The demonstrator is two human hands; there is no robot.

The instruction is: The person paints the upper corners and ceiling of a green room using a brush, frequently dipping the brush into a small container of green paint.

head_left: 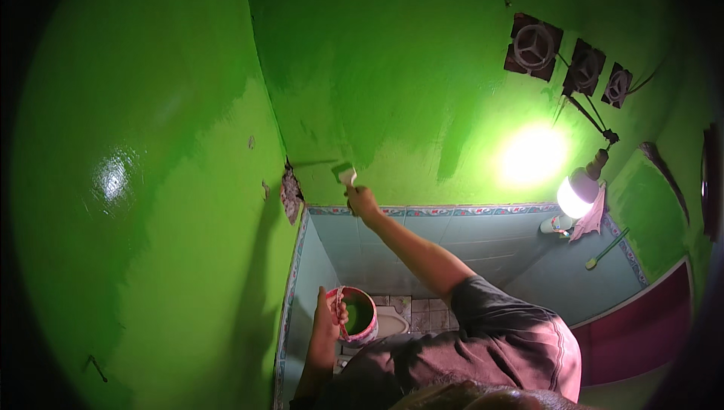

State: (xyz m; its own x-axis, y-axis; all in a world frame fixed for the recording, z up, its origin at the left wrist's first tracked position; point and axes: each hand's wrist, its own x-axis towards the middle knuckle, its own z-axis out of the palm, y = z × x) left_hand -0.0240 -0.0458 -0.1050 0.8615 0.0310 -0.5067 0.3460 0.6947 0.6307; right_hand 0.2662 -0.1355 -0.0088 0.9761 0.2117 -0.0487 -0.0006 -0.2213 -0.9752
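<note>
Brush (348, 175) is up at the green wall (407, 123), right hand (363, 203) closed round its handle. Should be light, stiff handle, soft bristles; grip mid-handle, wet paint likely makes it slippery. Murky there, can't tell if bristles touch. Bucket (368, 337) sits at 6 o'clock from brush, left hand (329, 317) curled on its 9 o'clock rim. Probably heavier, sloshy with green paint (361, 309); hold rim, keep level. Toilet (391, 322) at bucket's 3 o'clock crowds it. From brush: broken plaster (289, 197) near 8 could snag bristles; lit bulb (578, 194) at 3; vents (533, 47) at 2.
</note>
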